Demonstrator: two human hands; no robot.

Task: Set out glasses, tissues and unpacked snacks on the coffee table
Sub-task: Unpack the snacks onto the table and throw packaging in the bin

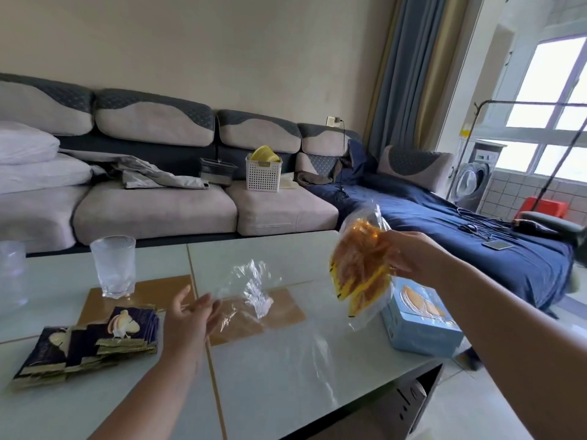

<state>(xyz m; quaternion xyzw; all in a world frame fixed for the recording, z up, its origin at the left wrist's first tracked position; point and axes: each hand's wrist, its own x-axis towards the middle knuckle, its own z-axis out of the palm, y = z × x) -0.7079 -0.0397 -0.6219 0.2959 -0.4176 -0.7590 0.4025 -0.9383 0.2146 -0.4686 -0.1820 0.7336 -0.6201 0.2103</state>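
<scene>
My right hand (409, 258) grips a bunch of yellow-orange snack packets (362, 268) still partly in their clear wrap, held above the right side of the coffee table (270, 376). My left hand (190, 315) hovers over the table with fingers spread and relaxed, beside a crumpled clear plastic wrapper (254, 290). A clear ribbed glass (114, 265) stands at the back left. A fanned stack of dark purple snack packets (92, 341) lies at the front left. A light blue box (422, 319) sits under my right hand.
Another clear glass container (11, 274) shows at the left edge. Behind the table runs a grey sofa (158, 211) with a white basket (263, 176), clothes and pillows. A blue-covered chaise (460, 236) lies to the right. The table's front right corner (438, 366) is close.
</scene>
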